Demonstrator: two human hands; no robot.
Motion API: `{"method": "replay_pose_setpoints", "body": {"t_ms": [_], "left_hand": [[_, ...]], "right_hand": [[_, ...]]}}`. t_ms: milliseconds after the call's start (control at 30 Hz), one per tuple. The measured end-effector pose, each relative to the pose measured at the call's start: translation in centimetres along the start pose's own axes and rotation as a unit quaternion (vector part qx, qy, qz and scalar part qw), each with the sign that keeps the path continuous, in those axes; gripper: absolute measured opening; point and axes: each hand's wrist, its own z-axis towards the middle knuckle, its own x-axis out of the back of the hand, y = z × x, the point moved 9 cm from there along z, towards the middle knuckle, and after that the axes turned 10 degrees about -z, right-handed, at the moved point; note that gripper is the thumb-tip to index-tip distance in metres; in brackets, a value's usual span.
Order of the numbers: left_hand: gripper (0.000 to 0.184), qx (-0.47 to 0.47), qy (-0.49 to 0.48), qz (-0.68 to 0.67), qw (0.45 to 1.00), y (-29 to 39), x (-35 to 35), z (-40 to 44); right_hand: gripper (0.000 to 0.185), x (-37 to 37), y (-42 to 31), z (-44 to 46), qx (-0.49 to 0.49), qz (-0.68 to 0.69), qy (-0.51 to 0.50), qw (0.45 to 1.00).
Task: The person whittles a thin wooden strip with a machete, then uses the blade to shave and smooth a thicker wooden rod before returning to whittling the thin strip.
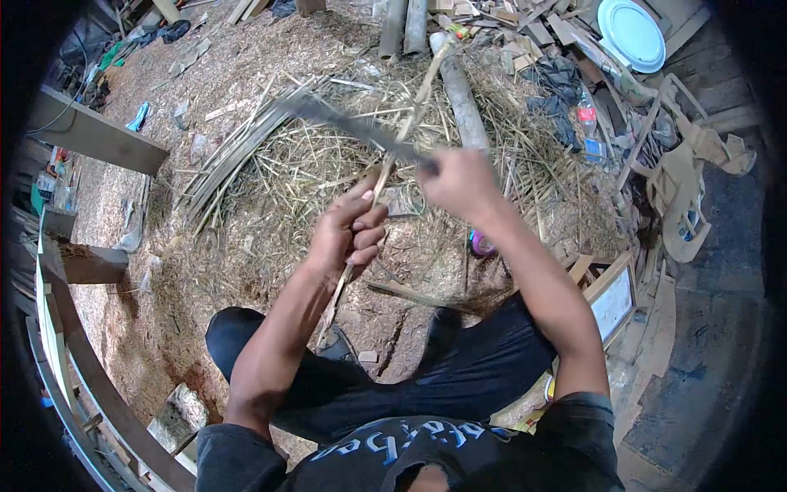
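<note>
My left hand [352, 232] is closed around a long thin strip of split bamboo [424, 86], which runs slantwise from near my feet up past both hands. In my right hand [463, 187] is the handle of a machete [352, 127], its dark blade pointing up and left and blurred by motion. The blade crosses the strip just above my left hand; whether it cuts into it I cannot tell. Beyond my hands lies a heap of thin shavings and slivers [320, 164]. A bundle of long split strips [246, 148] rests at the heap's left side.
A round pole [463, 107] lies behind the heap. Wooden beams [98, 131] stand at the left. To the right are a framed panel [613, 303], cut board pieces [680, 193], a plastic bottle [586, 115] and a pale round lid [631, 34]. Sawdust and chips cover the ground.
</note>
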Motion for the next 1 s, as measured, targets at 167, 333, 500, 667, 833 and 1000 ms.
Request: {"method": "replay_pose_setpoints", "body": {"t_ms": [167,333,500,667,833,1000], "left_hand": [[0.052,0.011,-0.003,0.040,0.999,0.0,0.8,-0.5],[0.052,0.006,0.008,-0.003,1.000,-0.6,1.1,0.1],[0.051,0.032,-0.046,0.018,0.998,-0.6,0.5,-1.1],[0.052,0.066,-0.020,0.029,0.997,-1.7,0.2,-0.4],[0.051,0.072,-0.029,-0.122,0.989,-1.3,0.6,1.3],[0.049,0.048,-0.021,-0.147,0.988,-1.3,1.5,0.5]], "right_hand": [[0.023,0.8,0.9,1.8,0.044,-0.042,-0.048,0.997],[0.023,0.1,-1.5,-0.1,0.059,-0.054,-0.041,0.996],[0.027,1.9,5.6,3.0,-0.095,0.058,0.023,0.994],[0.032,2.5,5.6,2.7,-0.064,0.019,0.052,0.996],[0.025,0.4,-2.7,-1.7,0.068,0.014,-0.026,0.997],[0.011,-2.1,-5.0,-2.9,0.142,-0.022,-0.041,0.989]]}}
